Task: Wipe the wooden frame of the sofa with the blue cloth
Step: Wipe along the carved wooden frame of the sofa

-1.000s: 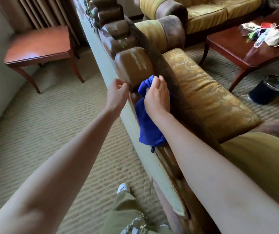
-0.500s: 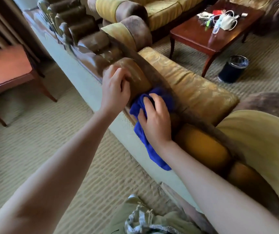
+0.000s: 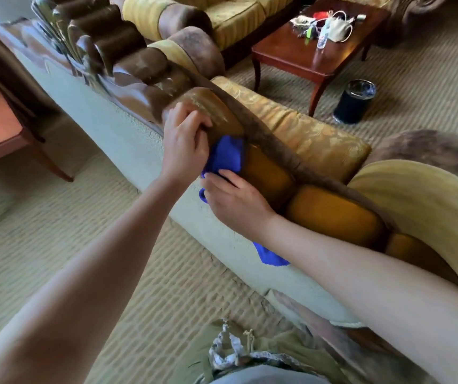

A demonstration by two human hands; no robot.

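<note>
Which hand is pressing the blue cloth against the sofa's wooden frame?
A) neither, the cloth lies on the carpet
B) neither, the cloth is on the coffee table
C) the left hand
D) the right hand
D: the right hand lies over the blue cloth against the wooden frame, while the left hand rests on the rounded wooden block just above it.

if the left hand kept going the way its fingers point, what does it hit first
Likely the rounded wooden frame lobe it already rests on: the left hand has its fingers aimed up and right over it. Past that lies the brown fabric trim, though depth is unclear.
</note>
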